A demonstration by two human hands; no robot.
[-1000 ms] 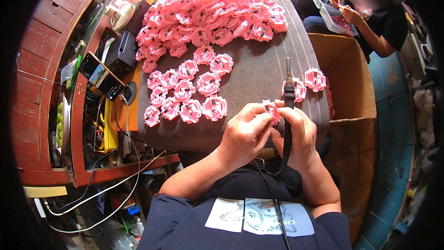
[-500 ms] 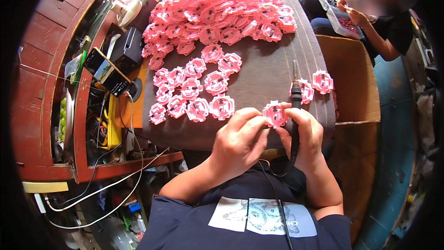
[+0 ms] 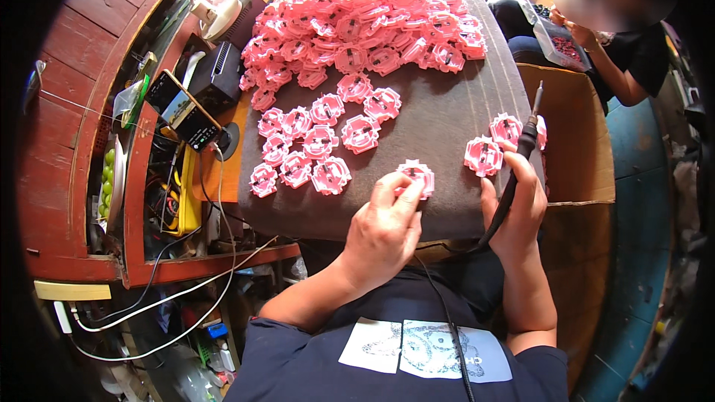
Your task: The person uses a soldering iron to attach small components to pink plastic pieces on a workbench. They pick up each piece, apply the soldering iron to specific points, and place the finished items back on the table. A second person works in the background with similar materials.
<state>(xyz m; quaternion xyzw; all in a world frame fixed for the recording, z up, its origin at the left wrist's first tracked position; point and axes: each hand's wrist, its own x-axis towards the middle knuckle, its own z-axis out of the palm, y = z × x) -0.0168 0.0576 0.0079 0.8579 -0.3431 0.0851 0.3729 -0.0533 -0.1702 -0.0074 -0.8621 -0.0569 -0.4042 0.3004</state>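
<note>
My left hand [image 3: 383, 227] pinches a pink plastic piece [image 3: 419, 177] over the near edge of the dark table. My right hand [image 3: 519, 212] keeps a soldering iron [image 3: 521, 150] between its fingers, metal tip pointing up and away. The right fingertips also reach another pink piece [image 3: 483, 156], lying beside a second pink piece [image 3: 506, 129] at the table's right side. A third one is partly hidden behind the iron. Left of my hands, several similar pieces [image 3: 319, 141] with dark parts in their middles lie in loose rows.
A large heap of pink pieces [image 3: 350, 26] covers the far part of the table [image 3: 439, 112]. To the left stand a phone [image 3: 182, 112] and a lamp [image 3: 216, 15]. At right is a cardboard box [image 3: 573, 126]; beyond it another person holds something over a clear tray [image 3: 555, 48].
My right hand has moved right with the iron, and the piece both hands held now lies at the right. My left hand has taken the nearest right piece from the rows.
</note>
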